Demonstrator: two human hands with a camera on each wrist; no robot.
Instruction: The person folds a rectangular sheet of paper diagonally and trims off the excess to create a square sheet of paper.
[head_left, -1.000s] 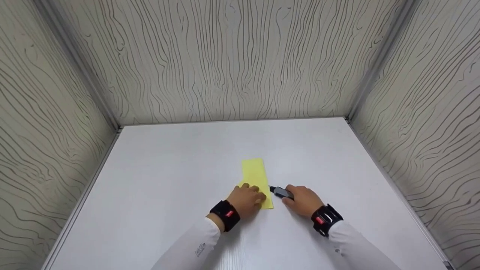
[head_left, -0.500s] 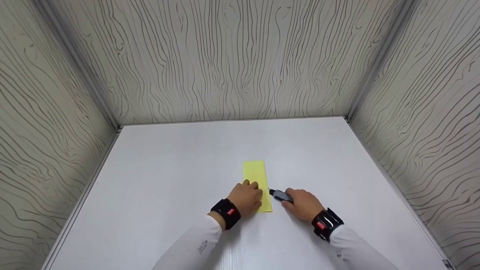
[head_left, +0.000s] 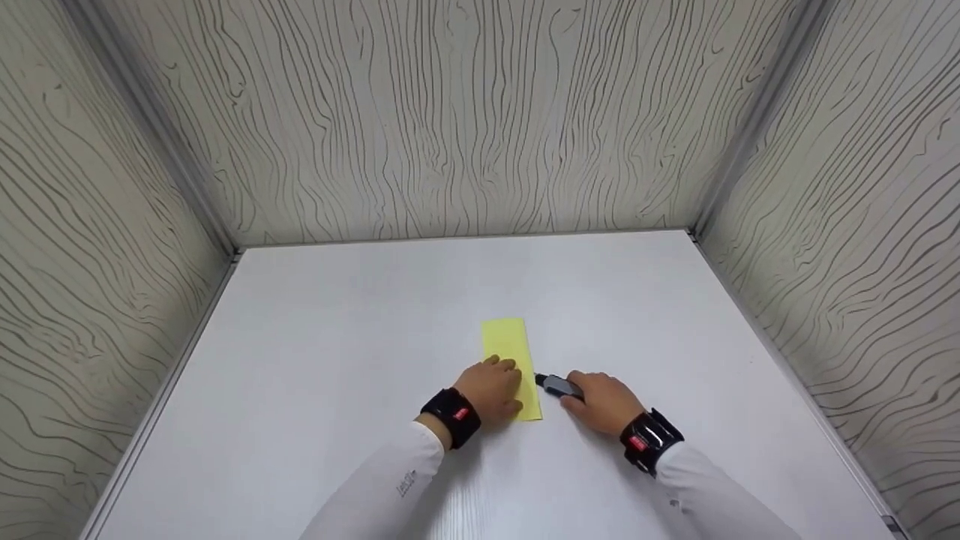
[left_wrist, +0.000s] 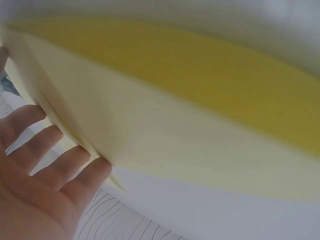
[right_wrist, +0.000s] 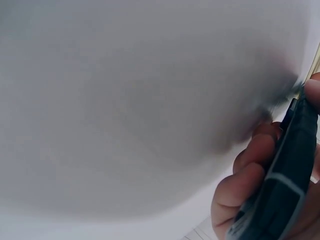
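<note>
A folded strip of yellow paper [head_left: 505, 336] lies lengthwise on the white table. My left hand [head_left: 489, 391] rests on its left part, fingertips pressing the paper down. In the left wrist view the extended fingers [left_wrist: 82, 182] touch the fold edge, and the paper's loose layers [left_wrist: 200, 75] bow apart. My right hand [head_left: 609, 405] grips a grey and black utility knife [head_left: 560, 386], whose tip is right at the paper's right edge. Up close, my right fingers [right_wrist: 239, 187] curl round the knife's dark handle [right_wrist: 285, 175]; the thumb sits near its front end.
The white table [head_left: 337, 322] is framed by grey metal edges. Wood-grain panels rise behind it [head_left: 465, 120] and on both sides. A black band [head_left: 451, 417] circles the left wrist and another black band [head_left: 649, 441] the right, above white sleeves.
My left fingertips have drawn slightly back to the left on the paper and lie closer together than a second ago. The knife stays by the paper's right edge, hardly moved.
</note>
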